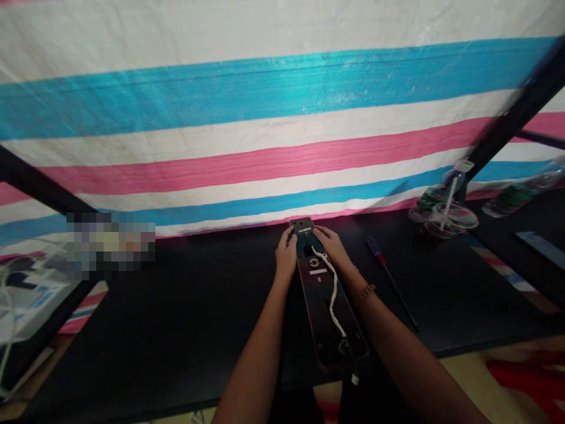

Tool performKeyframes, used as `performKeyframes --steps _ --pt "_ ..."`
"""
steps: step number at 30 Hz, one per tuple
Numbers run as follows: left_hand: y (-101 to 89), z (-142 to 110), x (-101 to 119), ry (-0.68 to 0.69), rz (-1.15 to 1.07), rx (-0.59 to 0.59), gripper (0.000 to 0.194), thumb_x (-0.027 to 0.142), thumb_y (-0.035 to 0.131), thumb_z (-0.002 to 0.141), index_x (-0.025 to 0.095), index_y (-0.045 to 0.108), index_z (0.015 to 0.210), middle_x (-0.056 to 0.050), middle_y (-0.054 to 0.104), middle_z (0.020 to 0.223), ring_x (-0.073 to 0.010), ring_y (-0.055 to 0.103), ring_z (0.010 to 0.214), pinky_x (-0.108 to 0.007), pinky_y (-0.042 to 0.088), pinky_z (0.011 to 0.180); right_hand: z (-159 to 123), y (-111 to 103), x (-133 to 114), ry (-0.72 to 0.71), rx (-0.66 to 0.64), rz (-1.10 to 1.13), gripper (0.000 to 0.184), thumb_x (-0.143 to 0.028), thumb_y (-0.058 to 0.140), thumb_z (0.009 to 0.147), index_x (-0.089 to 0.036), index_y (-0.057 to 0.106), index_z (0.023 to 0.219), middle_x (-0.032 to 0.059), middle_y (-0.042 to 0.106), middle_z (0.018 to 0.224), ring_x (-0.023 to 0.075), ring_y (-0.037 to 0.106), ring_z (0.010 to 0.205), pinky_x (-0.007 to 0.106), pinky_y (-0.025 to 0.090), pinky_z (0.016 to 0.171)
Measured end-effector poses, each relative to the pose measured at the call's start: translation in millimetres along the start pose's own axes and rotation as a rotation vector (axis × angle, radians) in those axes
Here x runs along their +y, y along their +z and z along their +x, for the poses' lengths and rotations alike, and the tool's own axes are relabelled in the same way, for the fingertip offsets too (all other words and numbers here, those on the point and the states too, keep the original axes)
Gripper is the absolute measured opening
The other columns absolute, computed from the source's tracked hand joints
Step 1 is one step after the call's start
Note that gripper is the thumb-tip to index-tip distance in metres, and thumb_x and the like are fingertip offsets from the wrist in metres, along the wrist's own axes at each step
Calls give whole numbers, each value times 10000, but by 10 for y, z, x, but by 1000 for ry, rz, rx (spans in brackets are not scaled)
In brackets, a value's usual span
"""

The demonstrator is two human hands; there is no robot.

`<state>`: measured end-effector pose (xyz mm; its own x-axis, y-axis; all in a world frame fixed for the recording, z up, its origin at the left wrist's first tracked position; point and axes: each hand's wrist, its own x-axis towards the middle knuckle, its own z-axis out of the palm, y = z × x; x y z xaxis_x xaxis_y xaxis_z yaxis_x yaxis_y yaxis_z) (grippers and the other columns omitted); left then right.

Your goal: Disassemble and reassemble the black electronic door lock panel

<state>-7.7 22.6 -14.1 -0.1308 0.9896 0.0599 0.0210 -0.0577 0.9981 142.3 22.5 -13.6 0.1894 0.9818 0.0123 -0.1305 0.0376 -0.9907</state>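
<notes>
A long black panel [315, 306], which looks like the back of an electronic door lock, lies lengthwise in front of me on the black table [189, 318]. A white sleeved cable [333, 294] runs along it from an opening near the far end, and a small white connector [355, 379] hangs past the near edge. My left hand [286, 252] grips the far left edge of the panel. On the opposite edge, my right hand [331, 244] holds it with fingers curled over the far end. Some fingertips are hidden beneath or behind the panel.
A screwdriver [392, 280] lies right of my right forearm. Farther right stand a plastic bottle [435, 197] and a clear cup with a straw [451, 221]; another bottle [521, 191] lies beyond the frame post. A white box [37, 300] with cables sits at left. Striped sheeting [265, 153] hangs behind.
</notes>
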Motion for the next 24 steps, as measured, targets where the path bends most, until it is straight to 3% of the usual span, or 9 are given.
performKeyframes --steps 9,19,24 --pt "8 1 39 -2 14 12 296 248 570 855 227 702 1120 -62 715 1162 -228 659 1062 -382 480 996 7 -4 20 -1 14 -5 455 -472 716 713 -161 739 1045 84 768 981 212 700 840 326 545 771" --pt "17 -110 60 74 -97 -18 445 364 601 852 214 620 1270 -67 730 1046 -177 684 809 -294 545 756 -126 20 -100 -39 -16 63 478 -484 705 751 -207 674 1140 50 757 904 195 689 747 299 544 670" --pt "31 -232 172 145 -160 -19 441 339 549 882 204 587 1300 -59 721 996 -175 672 820 -274 530 738 -229 31 -208 -41 -38 113 508 -462 700 762 -236 625 1210 22 746 845 183 671 678 286 519 609"
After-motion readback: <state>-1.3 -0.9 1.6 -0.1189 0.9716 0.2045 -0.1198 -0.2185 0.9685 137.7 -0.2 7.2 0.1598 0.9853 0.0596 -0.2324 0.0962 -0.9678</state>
